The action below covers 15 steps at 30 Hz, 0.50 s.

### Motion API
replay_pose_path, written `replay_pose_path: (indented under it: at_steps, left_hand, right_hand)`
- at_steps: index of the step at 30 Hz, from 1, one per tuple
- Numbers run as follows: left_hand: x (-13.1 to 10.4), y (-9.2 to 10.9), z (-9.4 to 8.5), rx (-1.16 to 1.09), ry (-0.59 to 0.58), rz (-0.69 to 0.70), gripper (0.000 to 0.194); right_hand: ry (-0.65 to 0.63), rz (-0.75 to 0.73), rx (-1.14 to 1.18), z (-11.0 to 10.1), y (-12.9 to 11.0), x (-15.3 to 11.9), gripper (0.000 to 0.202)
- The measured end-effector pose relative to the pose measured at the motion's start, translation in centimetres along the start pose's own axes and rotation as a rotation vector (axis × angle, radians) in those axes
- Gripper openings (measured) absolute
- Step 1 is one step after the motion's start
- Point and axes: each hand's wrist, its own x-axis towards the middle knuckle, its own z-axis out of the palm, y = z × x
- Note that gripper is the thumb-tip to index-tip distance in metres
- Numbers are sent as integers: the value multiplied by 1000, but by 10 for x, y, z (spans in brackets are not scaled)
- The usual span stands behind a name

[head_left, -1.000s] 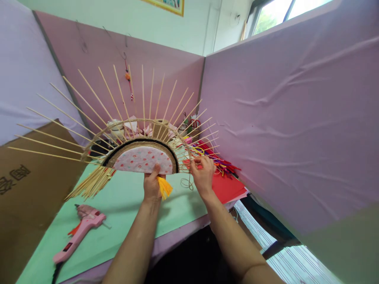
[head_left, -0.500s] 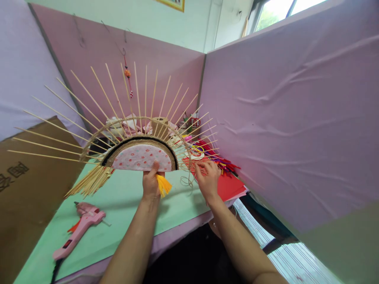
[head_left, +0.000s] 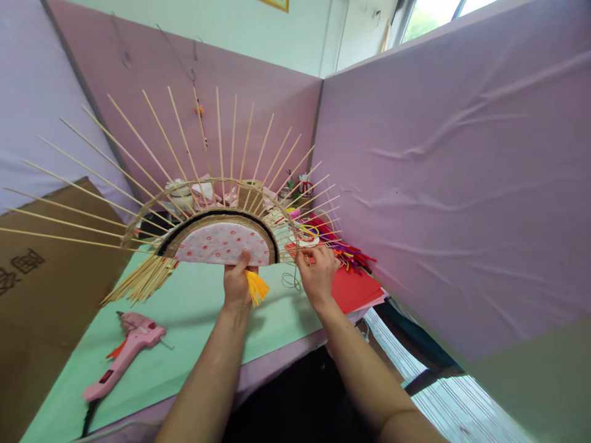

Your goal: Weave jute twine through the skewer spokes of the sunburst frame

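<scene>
My left hand (head_left: 237, 283) grips the bottom edge of a half-round fan frame (head_left: 221, 243). The frame has a pink spotted fabric centre, a black and twine rim, and several long bamboo sticks fanning upward. A yellow tassel (head_left: 255, 287) hangs beside my left thumb. My right hand (head_left: 317, 274) pinches thin twine at the frame's right end, among the lowest sticks. A loose loop of twine (head_left: 292, 282) dangles between my hands. The frame is held upright above the green tabletop (head_left: 194, 320).
A pink glue gun (head_left: 122, 357) lies on the table at the left. Red paper sheets (head_left: 355, 289) and coloured pipe cleaners (head_left: 346, 252) lie at the right. Craft clutter stands at the back. A brown cardboard box (head_left: 41, 295) stands at the left; pink partitions enclose the desk.
The fan frame has risen and tilted slightly. My right hand opened and dropped a little half a second ago, then came back up to pinch the twine at the right end.
</scene>
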Motion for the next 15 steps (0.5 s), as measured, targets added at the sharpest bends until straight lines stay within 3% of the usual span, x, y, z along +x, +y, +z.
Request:
replay_pose_path:
  at_steps: [9, 15]
  left_hand:
    - [1, 1, 1, -26, 11, -1, 28]
    - [1, 3, 3, -32, 21, -2, 26]
  right_hand:
    - [-67, 28, 115, 2, 4, -10, 13]
    - [-20, 54, 214, -9, 10, -17, 19]
